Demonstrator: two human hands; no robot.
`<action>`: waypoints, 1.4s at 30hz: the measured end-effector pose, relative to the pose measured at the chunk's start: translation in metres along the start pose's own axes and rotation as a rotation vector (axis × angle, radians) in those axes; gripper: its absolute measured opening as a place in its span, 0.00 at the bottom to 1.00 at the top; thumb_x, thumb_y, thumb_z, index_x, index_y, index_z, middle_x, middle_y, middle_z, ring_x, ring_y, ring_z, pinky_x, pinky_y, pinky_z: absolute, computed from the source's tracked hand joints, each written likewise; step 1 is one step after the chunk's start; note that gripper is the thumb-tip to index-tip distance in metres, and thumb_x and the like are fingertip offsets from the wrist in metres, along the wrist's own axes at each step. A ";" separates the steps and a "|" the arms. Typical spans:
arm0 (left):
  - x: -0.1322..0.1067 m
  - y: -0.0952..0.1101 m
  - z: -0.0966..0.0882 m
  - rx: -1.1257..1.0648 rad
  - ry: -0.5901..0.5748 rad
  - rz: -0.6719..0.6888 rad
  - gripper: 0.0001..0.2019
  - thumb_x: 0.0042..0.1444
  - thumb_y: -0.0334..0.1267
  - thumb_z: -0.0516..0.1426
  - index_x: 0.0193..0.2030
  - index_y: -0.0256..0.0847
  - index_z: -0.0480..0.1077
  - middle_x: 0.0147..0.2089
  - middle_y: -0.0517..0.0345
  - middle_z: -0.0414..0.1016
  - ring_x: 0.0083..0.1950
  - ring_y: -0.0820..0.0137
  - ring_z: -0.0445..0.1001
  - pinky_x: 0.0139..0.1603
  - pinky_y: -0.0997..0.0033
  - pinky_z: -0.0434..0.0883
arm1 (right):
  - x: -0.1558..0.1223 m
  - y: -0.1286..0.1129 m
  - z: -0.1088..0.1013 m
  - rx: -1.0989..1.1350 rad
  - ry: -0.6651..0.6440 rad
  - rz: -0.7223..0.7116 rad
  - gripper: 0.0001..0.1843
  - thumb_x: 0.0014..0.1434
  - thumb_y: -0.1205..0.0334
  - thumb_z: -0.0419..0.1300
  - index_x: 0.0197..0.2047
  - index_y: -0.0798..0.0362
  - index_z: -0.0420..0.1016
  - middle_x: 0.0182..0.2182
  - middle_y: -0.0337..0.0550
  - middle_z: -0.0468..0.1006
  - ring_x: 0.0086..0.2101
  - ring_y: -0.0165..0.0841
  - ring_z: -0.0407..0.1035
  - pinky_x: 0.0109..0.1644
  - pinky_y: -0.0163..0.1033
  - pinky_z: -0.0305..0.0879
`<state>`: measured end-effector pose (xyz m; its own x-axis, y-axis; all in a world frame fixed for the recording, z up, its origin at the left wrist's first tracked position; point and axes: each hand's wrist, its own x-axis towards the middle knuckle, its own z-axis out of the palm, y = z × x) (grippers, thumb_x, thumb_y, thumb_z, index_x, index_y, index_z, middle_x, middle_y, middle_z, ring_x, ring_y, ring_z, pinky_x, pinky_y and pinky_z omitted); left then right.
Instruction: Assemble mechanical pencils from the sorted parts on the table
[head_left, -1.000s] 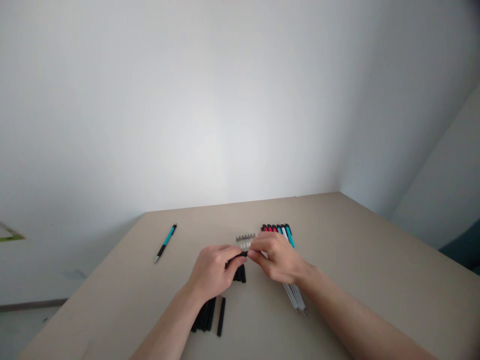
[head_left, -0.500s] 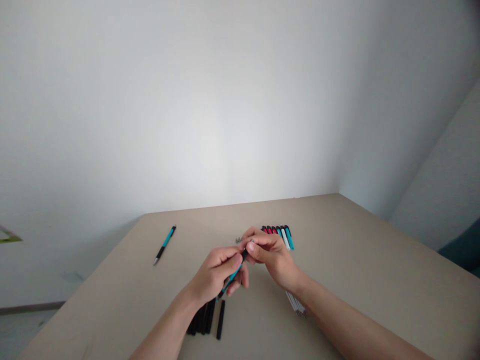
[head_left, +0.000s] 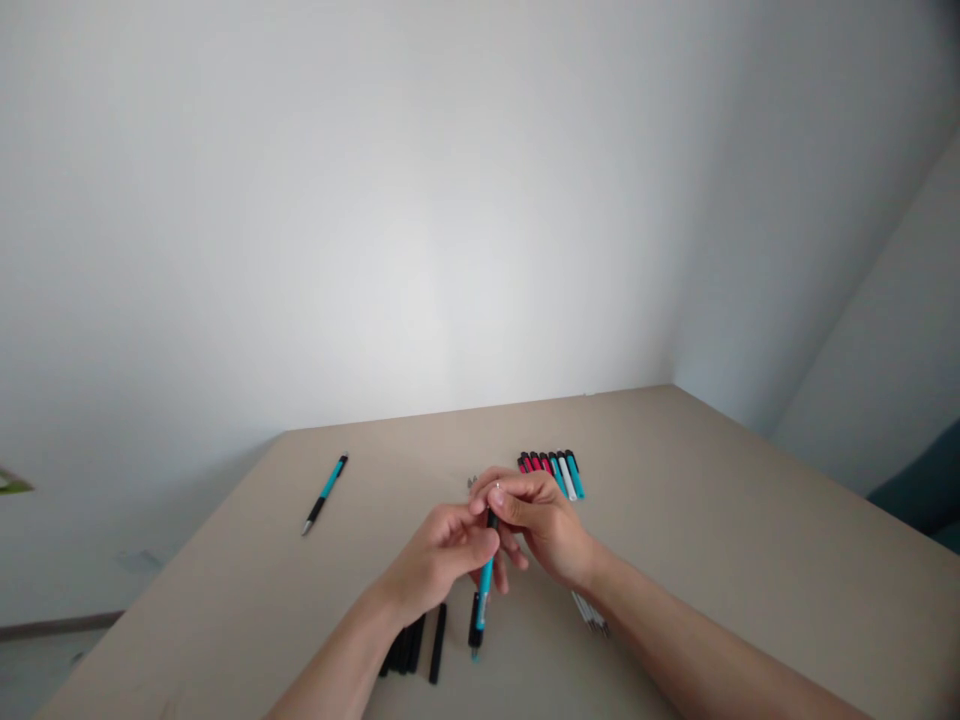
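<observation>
- Thumb and fingers closed, our left hand (head_left: 450, 550) grips a blue pen (head_left: 487, 577) above the table (head_left: 712, 530), clip end toward six o'clock.
- Our right hand (head_left: 544, 515) pinches the pen's black end, toward twelve; a bright speck (head_left: 498, 486) at those fingertips is too small for us to name.
- From that pen, we see a second pen (head_left: 325, 494) lying well apart at ten o'clock.
- Red, blue and white barrels (head_left: 564, 476) line up at one; grey tips (head_left: 472, 483), partly hidden, show near twelve.
- White refills (head_left: 591, 614), partly covered by our right forearm, lie between three and four.
- Black tubes (head_left: 407, 648) lie at eight, beside one lone tube (head_left: 438, 645) at seven.
</observation>
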<state>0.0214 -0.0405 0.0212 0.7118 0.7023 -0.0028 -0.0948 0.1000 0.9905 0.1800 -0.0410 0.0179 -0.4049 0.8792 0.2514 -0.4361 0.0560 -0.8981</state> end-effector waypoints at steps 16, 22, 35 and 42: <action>0.002 -0.005 0.002 0.011 0.080 -0.016 0.18 0.52 0.48 0.62 0.36 0.31 0.71 0.30 0.47 0.76 0.32 0.66 0.76 0.27 0.75 0.68 | 0.000 0.005 -0.003 0.000 0.054 0.047 0.18 0.56 0.51 0.62 0.29 0.61 0.76 0.14 0.37 0.69 0.11 0.25 0.61 0.12 0.28 0.49; 0.002 -0.006 -0.001 0.020 0.049 0.010 0.17 0.55 0.46 0.60 0.37 0.30 0.74 0.30 0.45 0.78 0.27 0.74 0.70 0.26 0.79 0.64 | 0.000 0.005 -0.004 0.037 0.036 0.043 0.16 0.57 0.53 0.61 0.30 0.60 0.77 0.12 0.34 0.64 0.10 0.24 0.59 0.12 0.28 0.51; 0.001 -0.004 0.002 0.037 0.180 -0.016 0.18 0.48 0.49 0.64 0.32 0.33 0.72 0.26 0.50 0.76 0.24 0.72 0.71 0.21 0.79 0.63 | 0.000 0.006 -0.004 0.000 0.045 0.001 0.19 0.57 0.51 0.61 0.36 0.61 0.80 0.17 0.40 0.71 0.14 0.26 0.64 0.16 0.29 0.56; 0.000 -0.010 -0.002 -0.005 0.039 0.025 0.18 0.57 0.48 0.57 0.39 0.30 0.74 0.28 0.46 0.77 0.23 0.75 0.68 0.23 0.78 0.63 | 0.000 0.001 0.000 0.206 -0.040 0.050 0.22 0.54 0.49 0.64 0.41 0.62 0.78 0.12 0.33 0.67 0.11 0.28 0.64 0.13 0.31 0.62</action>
<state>0.0215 -0.0400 0.0110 0.6813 0.7318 0.0161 -0.1157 0.0860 0.9896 0.1793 -0.0412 0.0173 -0.4601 0.8587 0.2259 -0.5682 -0.0893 -0.8180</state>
